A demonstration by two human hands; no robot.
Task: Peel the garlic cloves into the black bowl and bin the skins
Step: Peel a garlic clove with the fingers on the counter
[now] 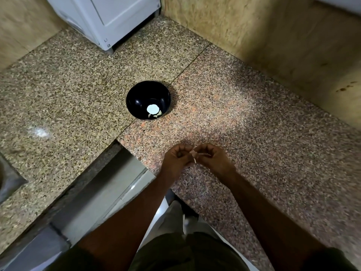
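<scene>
Head view: both hands' grip [192, 156] pinching garlic skin [195, 155] near counter edge [172, 185], black bowl [136, 98] well apart.

left hand [176, 156]: fingers curled, pinching | right hand [212, 156]: curled, pinching | hands touching

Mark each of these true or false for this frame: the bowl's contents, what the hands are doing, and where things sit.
1. The black bowl sits on the stone counter. True.
2. The bowl is empty. False: pale peeled cloves lie in its bottom.
3. Both hands meet over a piece of garlic skin. True: left hand and right hand pinch it between them.
4. The hands are held inside the bowl. False: they are nearer the person, apart from it.
5. A white appliance stands at the counter's far end. True.
</scene>
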